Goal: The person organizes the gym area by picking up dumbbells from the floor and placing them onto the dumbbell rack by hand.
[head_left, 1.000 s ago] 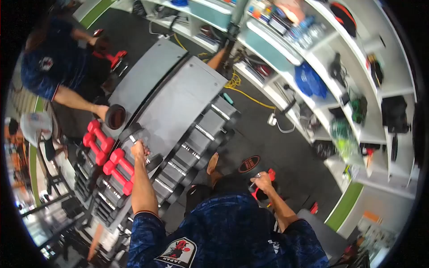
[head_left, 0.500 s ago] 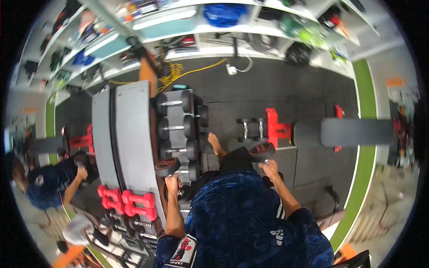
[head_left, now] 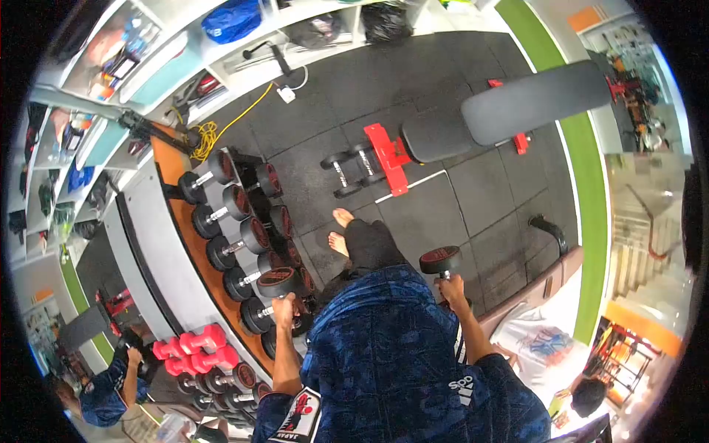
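My left hand (head_left: 286, 308) is wrapped around the handle of a black dumbbell (head_left: 279, 282) with red lettering on its round end. It is held beside my left thigh, close to the rack. On the other side, my right hand (head_left: 449, 290) grips a matching dumbbell (head_left: 440, 260) above the dark floor. The lower ends of both dumbbells are largely hidden. My bare feet (head_left: 340, 232) are on the floor between them.
Left is a rack of dumbbells (head_left: 231, 246), with red dumbbells (head_left: 203, 340) near a mirror (head_left: 151, 214). Ahead stand a padded bench (head_left: 535, 103) and two floor dumbbells (head_left: 351, 171). A yellow cable (head_left: 240, 111) lies by the shelves. Someone in a white shirt (head_left: 543, 343) is lower right.
My body and view have turned right, so the bench and rack now appear slanted. Both dumbbells stay in my hands. A person in a white shirt has come into view at lower right.
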Demonstrator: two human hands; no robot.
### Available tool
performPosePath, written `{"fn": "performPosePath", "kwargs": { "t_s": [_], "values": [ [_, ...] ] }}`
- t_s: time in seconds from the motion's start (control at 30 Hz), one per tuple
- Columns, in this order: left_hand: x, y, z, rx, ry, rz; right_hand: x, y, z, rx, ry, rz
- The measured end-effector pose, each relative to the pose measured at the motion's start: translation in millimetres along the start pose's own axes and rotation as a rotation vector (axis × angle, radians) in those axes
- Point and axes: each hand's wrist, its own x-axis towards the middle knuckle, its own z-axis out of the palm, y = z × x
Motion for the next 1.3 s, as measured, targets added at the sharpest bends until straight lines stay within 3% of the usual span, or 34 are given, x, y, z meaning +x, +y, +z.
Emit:
{"fn": "performPosePath", "kwargs": {
  "t_s": [0.17, 0.27, 0.37, 0.5, 0.57, 0.67, 0.77, 0.83, 0.93, 1.07, 1.1, 1.17, 1.3],
  "values": [
    [18, -26, 18, 0.083, -0.013, -0.014, 23, 45, -40, -0.024, 0.058, -0.017],
    [5, -4, 44, 0.151, -0.005, 0.064, 51, 61, -65, -0.041, 0.068, -0.080],
    [0, 12, 82, 0.120, 0.078, 0.072, 56, 27, -95, -0.067, 0.069, -0.124],
    [-1, 37, 137, 0.023, -0.011, 0.124, 106, 14, -89, -0.209, 0.129, -0.229],
    [23, 25, 162, 0.007, -0.017, 0.050, 127, -5, -76, -0.117, 0.088, -0.225],
    [54, 4, 205, -0.097, -0.099, 0.058, 166, -15, -33, -0.091, 0.046, -0.253],
    [92, -27, 255, -0.086, -0.023, -0.093, 210, -19, 27, 0.034, -0.048, -0.216],
    [124, -61, 287, -0.026, -0.021, 0.023, 243, -25, 80, 0.098, -0.087, -0.172],
    [197, -135, 332, -0.248, -0.036, -0.176, 302, -9, 164, -0.009, 0.000, -0.181],
    [265, -196, 380, -0.288, -0.047, -0.222, 334, -35, 224, 0.049, -0.197, -0.020],
    [283, -214, 389, -0.269, -0.040, -0.227, 378, -3, 260, 0.155, -0.265, -0.010],
    [316, -250, 404, -0.266, -0.025, -0.261, 415, 10, 293, 0.177, -0.316, -0.135],
    [382, -281, 431, -0.226, 0.001, -0.225, 499, 35, 355, 0.172, -0.342, -0.165]
  ]
}}
